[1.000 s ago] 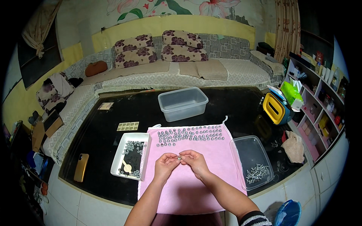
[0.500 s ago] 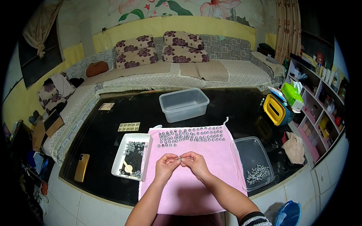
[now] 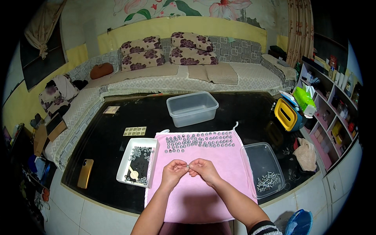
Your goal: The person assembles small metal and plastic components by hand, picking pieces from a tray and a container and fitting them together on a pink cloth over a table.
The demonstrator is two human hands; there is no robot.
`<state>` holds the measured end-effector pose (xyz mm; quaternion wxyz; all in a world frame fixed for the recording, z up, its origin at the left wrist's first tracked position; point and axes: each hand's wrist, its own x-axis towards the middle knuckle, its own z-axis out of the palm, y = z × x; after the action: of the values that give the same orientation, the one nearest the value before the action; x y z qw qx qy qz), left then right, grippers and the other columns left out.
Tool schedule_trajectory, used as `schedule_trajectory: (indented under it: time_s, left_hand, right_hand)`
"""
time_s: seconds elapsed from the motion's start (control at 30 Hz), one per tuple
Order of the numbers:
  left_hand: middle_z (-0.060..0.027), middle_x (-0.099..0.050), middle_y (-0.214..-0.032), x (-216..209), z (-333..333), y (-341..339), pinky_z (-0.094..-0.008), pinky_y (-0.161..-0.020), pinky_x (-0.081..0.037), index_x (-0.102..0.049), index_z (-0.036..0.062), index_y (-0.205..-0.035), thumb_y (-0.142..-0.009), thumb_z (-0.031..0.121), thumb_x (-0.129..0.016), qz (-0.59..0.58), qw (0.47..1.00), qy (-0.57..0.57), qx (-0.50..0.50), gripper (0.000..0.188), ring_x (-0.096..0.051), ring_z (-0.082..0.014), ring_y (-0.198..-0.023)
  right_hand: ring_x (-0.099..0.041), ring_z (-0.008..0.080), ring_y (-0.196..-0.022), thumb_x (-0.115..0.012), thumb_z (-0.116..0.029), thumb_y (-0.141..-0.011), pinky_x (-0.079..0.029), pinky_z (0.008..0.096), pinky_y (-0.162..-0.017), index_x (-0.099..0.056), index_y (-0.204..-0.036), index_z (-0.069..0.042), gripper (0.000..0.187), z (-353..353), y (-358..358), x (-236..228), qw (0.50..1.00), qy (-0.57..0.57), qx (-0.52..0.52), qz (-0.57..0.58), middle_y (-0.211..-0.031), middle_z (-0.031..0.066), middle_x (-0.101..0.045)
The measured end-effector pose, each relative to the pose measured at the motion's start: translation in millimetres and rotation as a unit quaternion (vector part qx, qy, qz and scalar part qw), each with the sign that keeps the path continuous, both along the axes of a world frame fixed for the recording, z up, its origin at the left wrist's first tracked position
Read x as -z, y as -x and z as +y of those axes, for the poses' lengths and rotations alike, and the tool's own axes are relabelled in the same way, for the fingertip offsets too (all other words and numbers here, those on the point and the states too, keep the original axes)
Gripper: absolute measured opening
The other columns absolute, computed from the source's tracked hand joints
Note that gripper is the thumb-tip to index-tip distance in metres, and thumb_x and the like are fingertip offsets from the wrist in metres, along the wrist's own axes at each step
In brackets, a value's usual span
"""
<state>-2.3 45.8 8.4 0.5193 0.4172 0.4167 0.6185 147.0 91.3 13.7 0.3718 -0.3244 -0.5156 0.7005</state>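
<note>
Step in hand: both hands are meeting over the pink cloth (image 3: 203,196), seemingly fitting a small metal piece (image 3: 188,167) together.
Left hand (image 3: 174,172): fingertips are pinching one side of the piece.
Right hand (image 3: 203,170): fingertips are pinching the other side, touching the left.
Piece: too small to identify.
Next move: probably calling for setting it among the rows of small metal parts (image 3: 199,140) just beyond the hands.
Supplies: white tray (image 3: 153,156) is lying left, clear container of screws (image 3: 254,150) right.

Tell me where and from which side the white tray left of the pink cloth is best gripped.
Grip the white tray by its long left rim, coming from the left. That edge faces bare dark table, while the right rim abuts the pink cloth. It lies flat and holds loose small parts, so keep it level.
</note>
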Motion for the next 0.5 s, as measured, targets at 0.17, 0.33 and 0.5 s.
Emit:
schedule_trajectory:
  time_s: [0.17, 0.33, 0.5]
  left_hand:
    - [-0.0079, -0.059, -0.084, -2.0, -0.2, -0.3, -0.0206, -0.070, -0.048, -0.054, -0.0012, -0.091, -0.074, -0.004, -0.063, 0.003, 1.000, 0.003, 0.001, 0.019, -0.059, -0.0112, -0.078]
    - [-0.0080, -0.058, -0.083, -0.1, 0.6, 0.1, -0.0215, -0.070, -0.049, -0.054, -0.0014, -0.090, -0.074, -0.005, -0.063, 0.001, 1.000, 0.002, -0.003, 0.018, -0.058, -0.0121, -0.076]
    - [-0.0086, -0.058, -0.083, -2.3, -0.5, -0.7, -0.0219, -0.070, -0.049, -0.054, -0.0017, -0.090, -0.074, -0.005, -0.062, -0.006, 1.000, -0.003, 0.000, 0.018, -0.059, -0.0126, -0.076]
  right_hand:
    - [-0.057, 0.0129, -0.065, -0.057, -0.009, -0.083, -0.048, 0.0230, -0.060, -0.055, -0.086, 0.002, 0.012, -0.8, 0.7, 0.6, 1.000, -0.003, 0.012, 0.015, -0.076, 0.0090, -0.059]
    - [-0.057, 0.0130, -0.064, -0.056, -0.008, -0.083, -0.048, 0.0231, -0.059, -0.055, -0.086, 0.003, 0.012, -1.0, -1.1, -2.2, 1.000, -0.003, 0.002, -0.009, -0.075, 0.0096, -0.059]
    - [-0.057, 0.0132, -0.063, -0.056, -0.008, -0.083, -0.049, 0.0232, -0.059, -0.055, -0.087, 0.003, 0.012, -1.4, 0.7, -2.4, 1.000, 0.006, 0.015, -0.009, -0.076, 0.0102, -0.060]
